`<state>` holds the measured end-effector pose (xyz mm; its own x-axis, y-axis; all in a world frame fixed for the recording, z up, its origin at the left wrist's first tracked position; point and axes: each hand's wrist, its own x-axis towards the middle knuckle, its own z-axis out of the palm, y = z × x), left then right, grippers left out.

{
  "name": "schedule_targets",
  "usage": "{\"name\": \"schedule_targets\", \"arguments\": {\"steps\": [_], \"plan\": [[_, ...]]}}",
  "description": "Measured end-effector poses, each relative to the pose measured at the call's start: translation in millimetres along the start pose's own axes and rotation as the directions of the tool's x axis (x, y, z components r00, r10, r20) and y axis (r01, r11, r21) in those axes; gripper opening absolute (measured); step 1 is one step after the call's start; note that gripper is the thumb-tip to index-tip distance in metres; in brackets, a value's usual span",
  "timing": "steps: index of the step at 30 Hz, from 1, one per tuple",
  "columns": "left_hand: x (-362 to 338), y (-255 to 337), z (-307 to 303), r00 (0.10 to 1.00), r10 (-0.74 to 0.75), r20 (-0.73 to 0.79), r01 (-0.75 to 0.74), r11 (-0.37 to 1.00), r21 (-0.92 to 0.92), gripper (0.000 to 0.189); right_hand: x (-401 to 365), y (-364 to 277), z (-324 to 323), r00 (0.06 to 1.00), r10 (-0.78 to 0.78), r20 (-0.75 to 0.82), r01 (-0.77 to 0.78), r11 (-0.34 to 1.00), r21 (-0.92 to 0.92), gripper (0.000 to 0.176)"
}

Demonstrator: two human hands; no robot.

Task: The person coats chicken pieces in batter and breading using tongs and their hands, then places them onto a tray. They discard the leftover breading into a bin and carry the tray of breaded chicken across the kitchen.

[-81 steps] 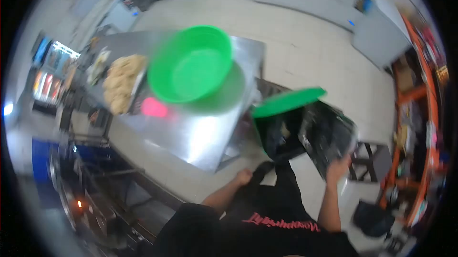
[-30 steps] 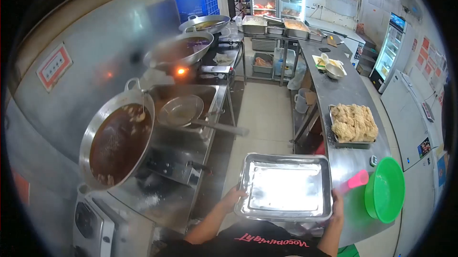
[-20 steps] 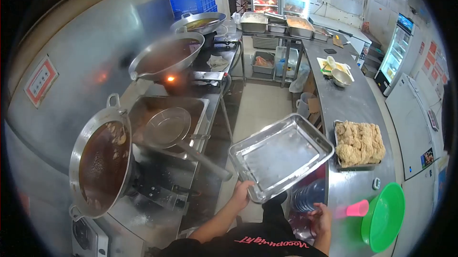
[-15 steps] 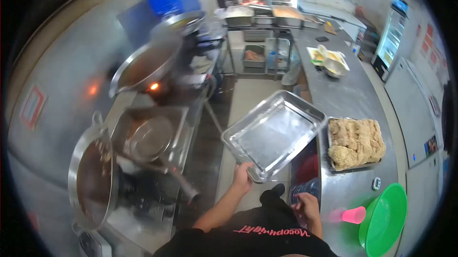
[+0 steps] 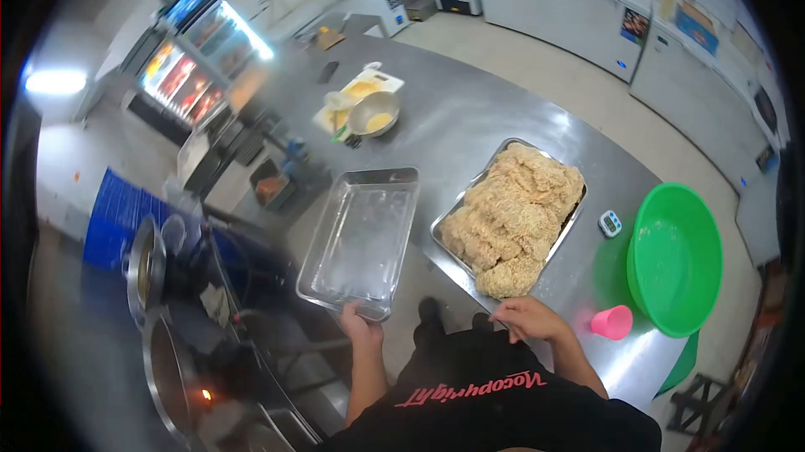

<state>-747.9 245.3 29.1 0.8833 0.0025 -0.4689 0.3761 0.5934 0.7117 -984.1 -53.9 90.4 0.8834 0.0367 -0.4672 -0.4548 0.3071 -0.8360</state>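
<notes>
My left hand (image 5: 362, 326) grips a rectangular metal tray (image 5: 356, 242) by its near end. This tray is held tilted beside the table, its shiny bottom showing with whitish smudges. On the steel table (image 5: 453, 121), a second metal tray (image 5: 575, 221) carries a heap of breaded, crumb-coated pieces (image 5: 524, 213). Just below that heap, at the table's front edge, is my right hand (image 5: 527, 319). Its fingers are loosely bent and apart, with nothing seen in them.
A pink cup (image 5: 612, 323), a large green basin (image 5: 671, 263) and a small timer (image 5: 610, 223) are to the right. Farther back lie a metal bowl (image 5: 374, 114) and a cutting board (image 5: 381, 81). Large pots (image 5: 168, 376) stand at a lit burner, lower left.
My view has turned right toward the table. The held tray has swung to the table's left side, still in my left hand. My right hand has come up near the breaded pieces.
</notes>
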Motion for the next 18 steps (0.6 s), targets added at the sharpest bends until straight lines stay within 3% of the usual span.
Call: {"name": "schedule_targets", "arguments": {"steps": [3, 8, 11, 13, 14, 16, 18], "plan": [[38, -11, 35, 0.992, -0.099, 0.083, 0.09, 0.99, 0.107, 0.04, -15, 1, -8, 0.984, 0.04, -0.175, -0.042, 0.999, -0.003, 0.028], [100, -45, 86, 0.951, -0.243, 0.19, 0.17, 0.927, 0.334, 0.029, -27, -1, 3, 0.916, 0.049, -0.397, -0.003, 0.993, 0.116, 0.029], [143, -71, 119, 0.947, -0.185, 0.264, 0.069, 0.915, 0.397, 0.037, -25, 9, 18, 0.787, -0.01, -0.617, 0.168, 0.965, 0.2, 0.028], [160, -72, 140, 0.911, -0.304, 0.277, 0.103, 0.82, 0.563, 0.041, -15, 20, 28, 0.531, 0.066, -0.845, 0.301, 0.917, 0.261, 0.03], [161, -71, 154, 0.9, -0.364, 0.239, 0.114, 0.726, 0.678, 0.044, -8, 24, 31, 0.484, 0.079, -0.871, 0.328, 0.907, 0.265, 0.03], [178, -69, 169, 0.831, -0.46, 0.312, 0.089, 0.664, 0.742, 0.048, 12, 37, 40, 0.205, 0.209, -0.956, 0.397, 0.875, 0.276, 0.031], [199, -68, 174, 0.804, -0.53, 0.27, 0.131, 0.6, 0.789, 0.048, 40, 61, 44, 0.097, 0.296, -0.95, 0.404, 0.861, 0.31, 0.031]]}}
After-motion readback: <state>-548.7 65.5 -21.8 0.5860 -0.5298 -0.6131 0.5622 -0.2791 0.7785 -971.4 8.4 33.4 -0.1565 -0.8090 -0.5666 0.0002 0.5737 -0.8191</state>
